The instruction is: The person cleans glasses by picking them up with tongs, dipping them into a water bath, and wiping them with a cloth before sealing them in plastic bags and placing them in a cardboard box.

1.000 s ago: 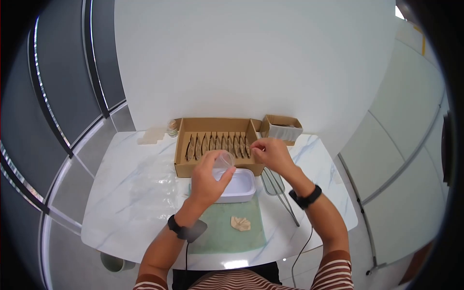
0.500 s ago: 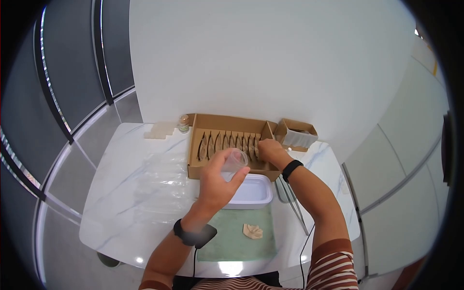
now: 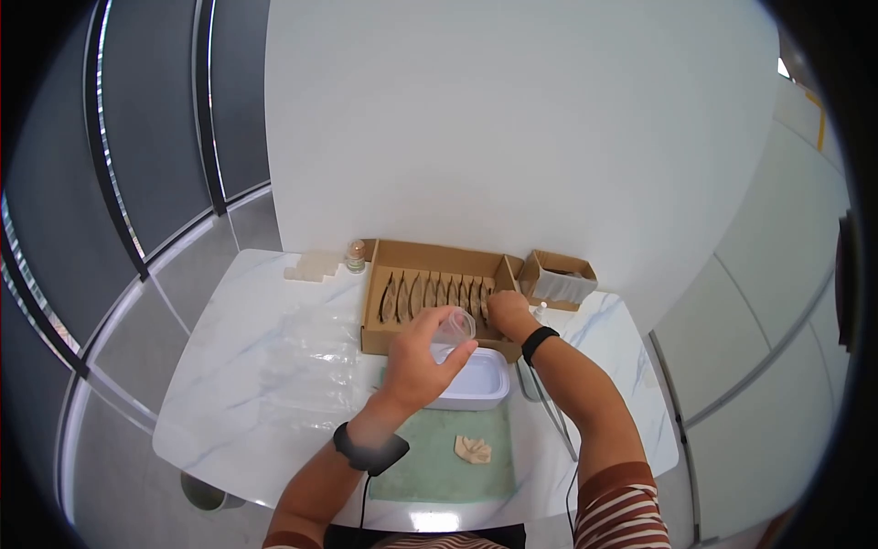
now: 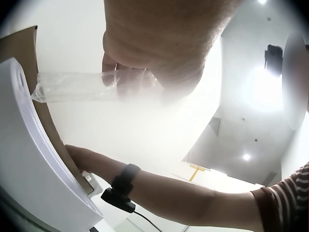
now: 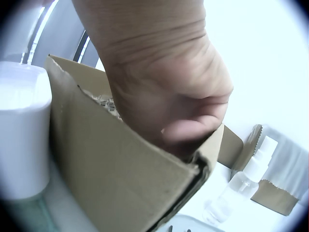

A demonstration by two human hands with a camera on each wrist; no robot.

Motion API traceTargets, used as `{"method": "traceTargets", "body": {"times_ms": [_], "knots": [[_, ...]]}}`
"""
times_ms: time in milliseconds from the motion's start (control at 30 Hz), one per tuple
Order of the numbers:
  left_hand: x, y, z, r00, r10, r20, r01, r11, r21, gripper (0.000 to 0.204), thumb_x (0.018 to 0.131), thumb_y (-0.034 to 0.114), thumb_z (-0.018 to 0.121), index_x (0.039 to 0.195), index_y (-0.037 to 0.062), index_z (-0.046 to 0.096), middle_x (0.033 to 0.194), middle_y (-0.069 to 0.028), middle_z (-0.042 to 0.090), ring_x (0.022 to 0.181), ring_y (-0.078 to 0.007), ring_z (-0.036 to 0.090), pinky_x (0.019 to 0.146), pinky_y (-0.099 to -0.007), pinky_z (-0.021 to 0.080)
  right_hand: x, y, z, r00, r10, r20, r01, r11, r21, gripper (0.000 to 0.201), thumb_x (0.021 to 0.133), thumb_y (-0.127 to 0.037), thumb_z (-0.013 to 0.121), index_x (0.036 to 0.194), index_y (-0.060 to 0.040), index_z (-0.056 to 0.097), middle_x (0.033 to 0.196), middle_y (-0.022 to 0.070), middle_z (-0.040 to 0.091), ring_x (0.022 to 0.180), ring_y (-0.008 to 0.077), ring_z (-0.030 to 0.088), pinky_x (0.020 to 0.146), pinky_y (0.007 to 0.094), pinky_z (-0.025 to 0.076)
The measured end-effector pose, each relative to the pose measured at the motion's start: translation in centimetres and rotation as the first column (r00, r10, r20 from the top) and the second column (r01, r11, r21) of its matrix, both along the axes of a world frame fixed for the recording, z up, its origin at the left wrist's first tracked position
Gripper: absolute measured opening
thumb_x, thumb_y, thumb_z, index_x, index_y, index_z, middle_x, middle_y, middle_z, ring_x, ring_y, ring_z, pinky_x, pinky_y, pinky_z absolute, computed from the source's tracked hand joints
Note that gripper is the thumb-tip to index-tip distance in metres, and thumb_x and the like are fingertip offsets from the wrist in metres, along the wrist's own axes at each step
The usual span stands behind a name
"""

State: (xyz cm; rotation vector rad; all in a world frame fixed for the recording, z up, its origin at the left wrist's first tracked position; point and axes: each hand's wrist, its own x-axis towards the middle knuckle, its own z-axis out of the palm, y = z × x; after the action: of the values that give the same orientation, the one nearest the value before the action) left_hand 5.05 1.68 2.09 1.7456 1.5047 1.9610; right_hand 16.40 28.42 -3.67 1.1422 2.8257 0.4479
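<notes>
My left hand grips a clear plastic bag with thumb and fingers curled round it, its round mouth facing up beside the cardboard box. Inside that box stands a row of several thin, dark, curved pieces with brownish see-through sides. My right hand reaches down into the box's right end, beside the last pieces of the row. In the right wrist view its fingers curl behind the cardboard wall; the fingertips are hidden, and I cannot tell whether they hold a piece.
A white tub stands before the box, near a green mat bearing a crumpled beige cloth. Flat clear bags lie left. A small carton, a spray bottle and long metal tongs are right; a jar is back left.
My right hand has moved from above the box's right side down into its right end. The left hand still holds the bag over the box's front edge. The head view has shifted.
</notes>
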Motion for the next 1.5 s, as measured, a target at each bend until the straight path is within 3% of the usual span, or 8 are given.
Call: {"method": "traceTargets", "body": {"times_ms": [300, 400, 433, 533, 600, 867, 1167, 1500], "knots": [[1.0, 0.2, -0.6, 0.996, -0.057, -0.064, 0.055, 0.998, -0.027, 0.039, 0.084, 0.011, 0.078, 0.118, 0.001, 0.062, 0.103, -0.0121, 0.069, 0.096, -0.0261, 0.068, 0.087, -0.035, 0.053, 3.9, -2.7, 9.9, 0.975, -0.09, -0.204, 0.108, 0.991, 0.079, 0.016, 0.079, -0.016, 0.068, 0.087, -0.0052, 0.077, 0.085, 0.0189, 0.075, 0.088, 0.0356, 0.074, 0.075, 0.0411, 0.06], [1.8, -0.3, -0.3, 0.988, -0.114, -0.1, 0.105, 0.99, -0.097, 0.039, 0.083, 0.012, 0.079, 0.117, 0.0015, 0.062, 0.104, -0.0124, 0.069, 0.096, -0.0268, 0.068, 0.087, -0.0347, 0.052, 7.3, -4.0, 11.4, 0.942, -0.034, -0.333, 0.039, 0.999, 0.008, 0.016, 0.081, -0.017, 0.068, 0.084, -0.0027, 0.074, 0.077, 0.0177, 0.073, 0.076, 0.0321, 0.075, 0.068, 0.0394, 0.059], [2.0, -0.4, -0.3, 0.987, -0.111, -0.116, 0.097, 0.987, -0.127, 0.04, 0.083, 0.012, 0.079, 0.117, 0.0016, 0.062, 0.105, -0.0126, 0.069, 0.096, -0.0268, 0.068, 0.088, -0.0345, 0.052, 8.5, -5.0, 12.1, 0.902, -0.076, -0.424, 0.003, 0.986, -0.169, 0.016, 0.083, -0.018, 0.067, 0.084, -0.0024, 0.072, 0.073, 0.0157, 0.072, 0.071, 0.0278, 0.075, 0.063, 0.0374, 0.058], [2.7, -0.6, -0.5, 0.984, -0.109, -0.142, 0.086, 0.983, -0.163, 0.041, 0.082, 0.012, 0.079, 0.117, 0.0014, 0.062, 0.105, -0.0131, 0.069, 0.097, -0.0267, 0.068, 0.088, -0.0341, 0.052, 11.4, -7.6, 12.0, 0.815, -0.207, -0.542, -0.063, 0.896, -0.439, 0.018, 0.088, -0.022, 0.064, 0.082, -0.0053, 0.067, 0.073, 0.0103, 0.072, 0.061, 0.0196, 0.073, 0.062, 0.0354, 0.058], [3.0, -0.5, -0.9, 0.982, -0.11, -0.152, 0.083, 0.982, -0.17, 0.041, 0.082, 0.012, 0.079, 0.117, 0.0012, 0.062, 0.105, -0.0135, 0.069, 0.097, -0.0267, 0.068, 0.088, -0.034, 0.052, 13.0, -8.8, 11.1, 0.646, -0.432, -0.63, -0.191, 0.707, -0.681, 0.016, 0.091, -0.02, 0.064, 0.086, -0.0052, 0.066, 0.076, 0.0084, 0.072, 0.065, 0.017, 0.074, 0.054, 0.0291, 0.055], [3.6, -0.8, -0.5, 0.977, -0.114, -0.181, 0.075, 0.974, -0.212, 0.04, 0.082, 0.013, 0.079, 0.116, 0.0008, 0.064, 0.107, -0.0147, 0.069, 0.097, -0.0279, 0.068, 0.089, -0.0346, 0.052, 17.4, -12.0, 10.1, 0.482, -0.575, -0.661, -0.389, 0.535, -0.75, 0.012, 0.095, -0.016, 0.067, 0.096, -0.0048, 0.063, 0.088, 0.0063, 0.071, 0.077, 0.0162, 0.074, 0.055, 0.026, 0.055], [3.2, -1.7, 0.9, 0.942, -0.057, -0.331, -0.047, 0.953, -0.298, 0.047, 0.081, 0.019, 0.081, 0.12, -0.0003, 0.064, 0.108, -0.0187, 0.069, 0.098, -0.0343, 0.068, 0.086, -0.0402, 0.054, 20.5, -14.9, 14.2, 0.619, -0.414, -0.668, -0.445, 0.515, -0.732, 0.007, 0.091, -0.008, 0.071, 0.09, -0.0014, 0.069, 0.082, 0.0038, 0.071, 0.075, 0.0108, 0.068, 0.06, 0.0264, 0.058], [3.9, -1.8, 0.8, 0.916, -0.138, -0.377, 0.037, 0.964, -0.262, 0.046, 0.08, 0.017, 0.081, 0.119, -0.0006, 0.064, 0.107, -0.0161, 0.068, 0.099, -0.0323, 0.067, 0.086, -0.0385, 0.053, 21.0, -17.8, 17.5, 0.799, -0.19, -0.571, -0.39, 0.559, -0.732, 0.005, 0.09, -0.008, 0.073, 0.092, -0.0037, 0.07, 0.082, 0.0014, 0.069, 0.072, 0.0093, 0.068, 0.061, 0.0246, 0.056]]}}
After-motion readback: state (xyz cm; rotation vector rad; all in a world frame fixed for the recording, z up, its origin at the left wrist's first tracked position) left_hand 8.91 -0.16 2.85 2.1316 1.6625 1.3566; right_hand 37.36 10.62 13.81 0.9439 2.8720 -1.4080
